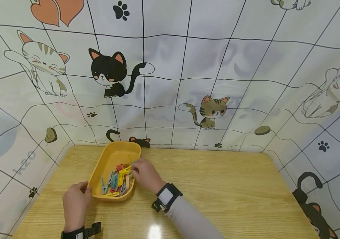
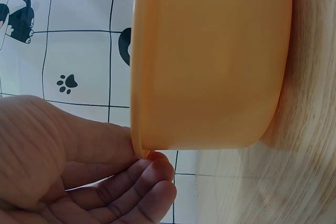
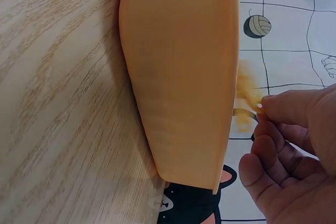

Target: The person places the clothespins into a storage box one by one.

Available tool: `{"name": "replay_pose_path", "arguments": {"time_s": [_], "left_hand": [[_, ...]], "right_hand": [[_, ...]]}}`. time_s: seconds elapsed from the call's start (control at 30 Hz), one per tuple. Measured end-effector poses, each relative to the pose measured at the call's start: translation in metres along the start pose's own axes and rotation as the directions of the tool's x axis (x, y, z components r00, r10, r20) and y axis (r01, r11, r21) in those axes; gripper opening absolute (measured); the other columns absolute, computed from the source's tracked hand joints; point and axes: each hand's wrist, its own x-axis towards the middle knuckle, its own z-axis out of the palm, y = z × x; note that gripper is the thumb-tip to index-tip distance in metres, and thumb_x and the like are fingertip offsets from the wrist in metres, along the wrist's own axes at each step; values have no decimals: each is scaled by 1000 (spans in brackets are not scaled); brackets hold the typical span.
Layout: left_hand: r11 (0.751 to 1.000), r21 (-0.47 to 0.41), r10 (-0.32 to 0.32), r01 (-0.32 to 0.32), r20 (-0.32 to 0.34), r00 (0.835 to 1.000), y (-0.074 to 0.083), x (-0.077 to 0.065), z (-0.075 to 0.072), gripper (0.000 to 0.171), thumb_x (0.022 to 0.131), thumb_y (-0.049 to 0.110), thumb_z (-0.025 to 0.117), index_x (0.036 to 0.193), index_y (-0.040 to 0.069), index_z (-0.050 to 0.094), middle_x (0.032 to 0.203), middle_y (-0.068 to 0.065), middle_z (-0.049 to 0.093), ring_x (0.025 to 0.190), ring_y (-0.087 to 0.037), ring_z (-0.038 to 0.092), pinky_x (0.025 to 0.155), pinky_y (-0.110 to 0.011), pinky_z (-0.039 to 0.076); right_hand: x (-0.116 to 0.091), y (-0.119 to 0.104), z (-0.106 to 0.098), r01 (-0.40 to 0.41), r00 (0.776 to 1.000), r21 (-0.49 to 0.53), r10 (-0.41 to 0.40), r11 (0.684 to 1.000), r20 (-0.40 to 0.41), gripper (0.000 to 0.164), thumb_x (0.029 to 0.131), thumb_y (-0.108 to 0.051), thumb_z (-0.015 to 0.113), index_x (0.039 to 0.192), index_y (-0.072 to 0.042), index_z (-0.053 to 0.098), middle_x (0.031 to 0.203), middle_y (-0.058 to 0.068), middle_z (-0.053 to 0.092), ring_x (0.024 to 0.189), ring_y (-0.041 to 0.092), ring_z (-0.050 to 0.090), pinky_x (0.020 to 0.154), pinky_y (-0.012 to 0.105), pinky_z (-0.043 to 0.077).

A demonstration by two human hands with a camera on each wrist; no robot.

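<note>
A yellow plastic tray (image 1: pixel 111 161) stands on the table, holding a heap of coloured clothespins (image 1: pixel 114 181) toward its near end. My left hand (image 1: pixel 76 204) pinches the tray's rim at the near left corner. In the left wrist view its thumb lies on one side of the rim and the fingertips (image 2: pixel 160 174) on the other. Over the right side of the tray, my right hand (image 1: pixel 147 174) pinches a yellow clothespin (image 3: pixel 248 90) between thumb and fingertips, just above the rim in the right wrist view. That clothespin is blurred.
The wooden table (image 1: pixel 217 186) extends far to the right of the tray. Behind it and along both sides hangs a white cloth (image 1: pixel 164 93) printed with cats and grid lines. The tray's far end lies close to the back cloth.
</note>
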Motion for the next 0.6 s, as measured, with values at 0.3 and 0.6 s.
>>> {"name": "replay_pose_path", "arguments": {"time_s": [0.3,0.6], "left_hand": [[1000,-1,-26,26,10,1000,1,1,2,25,87,-5,68,107,-21,69,85,-31,69,75,-41,66,61,-47,51],[999,8,-34,33,10,999,1,-1,2,25,87,-5,69,108,-19,70,88,-32,69,77,-43,66,68,-54,52]], "right_hand": [[-3,4,-4,-27,999,15,28,1000,-20,9,96,-11,71,96,-9,79,92,-4,65,80,3,54,71,14,46],[-11,14,-17,-85,995,72,88,994,-43,9,96,-12,70,94,-7,78,92,-2,64,83,7,57,73,16,48]]}}
